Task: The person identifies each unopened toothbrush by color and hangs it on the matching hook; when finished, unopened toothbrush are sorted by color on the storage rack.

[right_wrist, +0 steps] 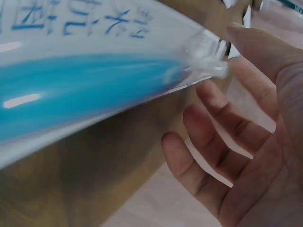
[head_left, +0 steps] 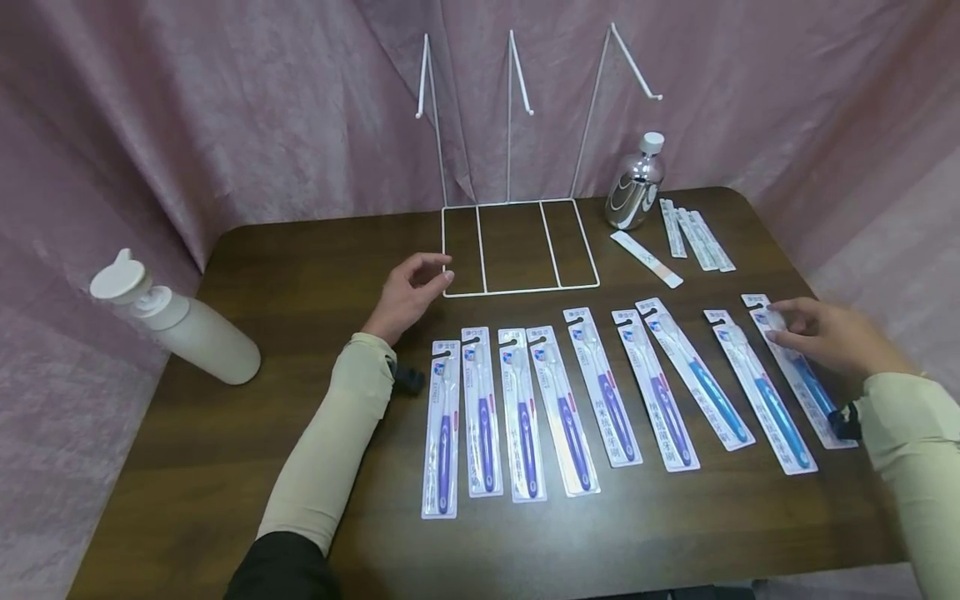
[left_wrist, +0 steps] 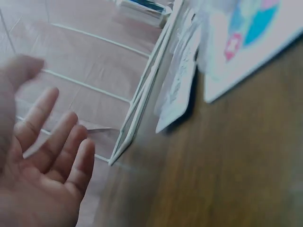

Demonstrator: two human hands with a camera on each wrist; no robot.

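Note:
Several carded toothbrushes lie in a row across the brown table (head_left: 225, 450), purple-handled ones (head_left: 487, 417) on the left and blue-handled ones on the right. My right hand (head_left: 776, 325) rests its fingertips on the head end of the rightmost blue pack (head_left: 806, 383). In the right wrist view that pack (right_wrist: 94, 80) ends between the thumb and loosely bent fingers (right_wrist: 213, 123) of this hand (right_wrist: 218, 59). My left hand (head_left: 438, 271) hovers with relaxed fingers, holding nothing, at the front left corner of the white wire rack (head_left: 521, 290). The left wrist view shows this hand (left_wrist: 47, 165) beside the rack's wires (left_wrist: 137, 113).
A white pump bottle (head_left: 176, 325) lies at the table's left edge. A shiny metal bottle (head_left: 636, 187) stands back right, beside several thin sachets (head_left: 697, 237) and a single one (head_left: 647, 258). Three hooks rise from the rack. Pink cloth (head_left: 225, 108) surrounds the table.

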